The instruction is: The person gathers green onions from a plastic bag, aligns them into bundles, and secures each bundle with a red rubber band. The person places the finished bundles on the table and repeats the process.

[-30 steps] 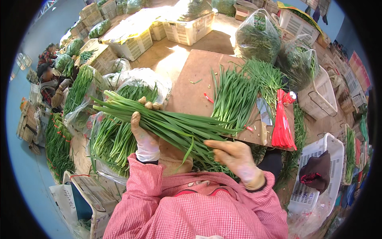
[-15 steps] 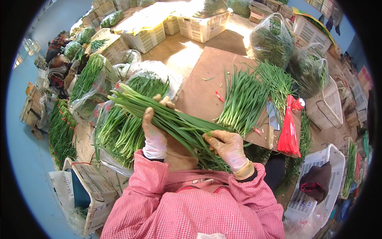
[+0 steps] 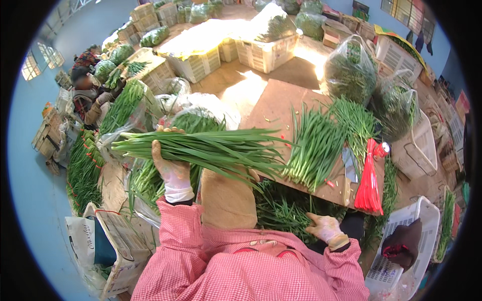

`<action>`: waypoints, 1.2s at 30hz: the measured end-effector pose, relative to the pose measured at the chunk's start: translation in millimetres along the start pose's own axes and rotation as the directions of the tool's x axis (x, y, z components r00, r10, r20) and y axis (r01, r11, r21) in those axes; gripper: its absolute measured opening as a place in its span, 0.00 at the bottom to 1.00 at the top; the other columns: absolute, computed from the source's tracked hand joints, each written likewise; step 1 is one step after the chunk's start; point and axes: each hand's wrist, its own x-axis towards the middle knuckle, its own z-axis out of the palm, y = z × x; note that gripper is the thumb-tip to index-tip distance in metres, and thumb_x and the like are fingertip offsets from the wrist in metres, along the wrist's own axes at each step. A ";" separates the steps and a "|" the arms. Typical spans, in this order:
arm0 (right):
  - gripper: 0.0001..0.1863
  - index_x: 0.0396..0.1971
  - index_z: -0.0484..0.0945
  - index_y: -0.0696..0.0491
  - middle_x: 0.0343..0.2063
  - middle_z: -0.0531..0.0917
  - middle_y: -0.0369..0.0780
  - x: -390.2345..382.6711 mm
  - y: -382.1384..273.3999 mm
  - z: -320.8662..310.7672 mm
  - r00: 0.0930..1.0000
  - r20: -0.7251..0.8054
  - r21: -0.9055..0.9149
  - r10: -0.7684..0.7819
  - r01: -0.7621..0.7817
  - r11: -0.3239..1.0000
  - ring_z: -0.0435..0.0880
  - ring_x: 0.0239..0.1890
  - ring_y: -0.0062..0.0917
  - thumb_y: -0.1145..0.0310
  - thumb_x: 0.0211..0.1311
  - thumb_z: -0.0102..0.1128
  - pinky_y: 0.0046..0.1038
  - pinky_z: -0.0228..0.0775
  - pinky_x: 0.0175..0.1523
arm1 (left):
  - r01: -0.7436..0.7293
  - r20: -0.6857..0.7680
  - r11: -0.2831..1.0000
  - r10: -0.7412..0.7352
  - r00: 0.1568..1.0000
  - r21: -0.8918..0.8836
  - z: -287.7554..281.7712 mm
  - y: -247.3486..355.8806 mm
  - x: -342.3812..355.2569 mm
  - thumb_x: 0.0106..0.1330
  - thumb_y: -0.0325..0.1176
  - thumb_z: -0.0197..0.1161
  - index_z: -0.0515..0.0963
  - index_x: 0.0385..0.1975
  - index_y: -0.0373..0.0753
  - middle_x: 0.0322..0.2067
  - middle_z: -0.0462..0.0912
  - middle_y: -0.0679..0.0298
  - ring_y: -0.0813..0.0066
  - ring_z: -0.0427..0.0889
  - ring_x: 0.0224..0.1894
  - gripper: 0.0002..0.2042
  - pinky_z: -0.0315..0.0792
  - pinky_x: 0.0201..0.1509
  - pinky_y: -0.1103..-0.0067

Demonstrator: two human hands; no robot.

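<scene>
My left hand point(image 3: 173, 173), in a soiled pale glove, is closed round a bunch of garlic chives point(image 3: 211, 148). The bunch lies nearly level, pale stem ends to the left, loose leaf tips to the right. My gloved right hand point(image 3: 326, 230) is low on the right with fingers apart and nothing in them, just above loose green leaves point(image 3: 283, 208) below the board. Beyond it, a brown board point(image 3: 266, 108) carries a pile of trimmed chives point(image 3: 316, 145), a knife point(image 3: 348, 175), a bundle of red ties point(image 3: 369, 185) and a red can point(image 3: 382, 149).
More chives point(image 3: 145, 188) lie in open plastic beneath my left hand. Filled clear bags point(image 3: 351, 67) stand behind the board. Crates flank me: one at the left point(image 3: 125, 251), one at the right with a dark cloth point(image 3: 401, 238). Another person point(image 3: 88, 98) sits at the far left.
My right hand has let go of the leaves and moved down to the right. The bunch in my left hand has swung to nearly level and shifted left.
</scene>
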 end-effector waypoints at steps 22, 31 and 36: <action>0.16 0.48 0.79 0.49 0.36 0.85 0.32 175.4 -189.8 -135.0 0.818 -0.575 0.611 -0.011 0.421 -0.671 0.86 0.37 0.22 0.53 0.73 0.62 0.30 0.84 0.45 | 0.417 0.304 0.870 -0.335 0.892 -0.265 65.9 -104.9 -55.9 0.60 0.28 0.71 0.66 0.67 0.41 0.61 0.74 0.58 0.59 0.68 0.71 0.33 0.60 0.77 0.62; 0.11 0.46 0.80 0.60 0.34 0.83 0.38 185.0 -254.5 -224.2 0.607 -0.788 0.609 0.102 0.793 -0.018 0.84 0.32 0.22 0.79 0.65 0.66 0.21 0.80 0.38 | 0.659 0.397 0.514 -0.855 0.335 0.550 74.8 -67.7 -85.6 0.70 0.36 0.69 0.63 0.74 0.40 0.64 0.77 0.60 0.69 0.76 0.64 0.34 0.70 0.69 0.73; 0.11 0.45 0.83 0.60 0.39 0.87 0.37 188.7 -265.4 -226.9 0.573 -0.815 0.552 -0.083 0.812 0.189 0.85 0.37 0.21 0.80 0.63 0.70 0.23 0.80 0.45 | 0.148 0.272 0.766 -0.393 0.879 0.626 85.4 -76.1 13.2 0.63 0.28 0.73 0.73 0.67 0.43 0.53 0.85 0.62 0.77 0.83 0.50 0.30 0.77 0.60 0.76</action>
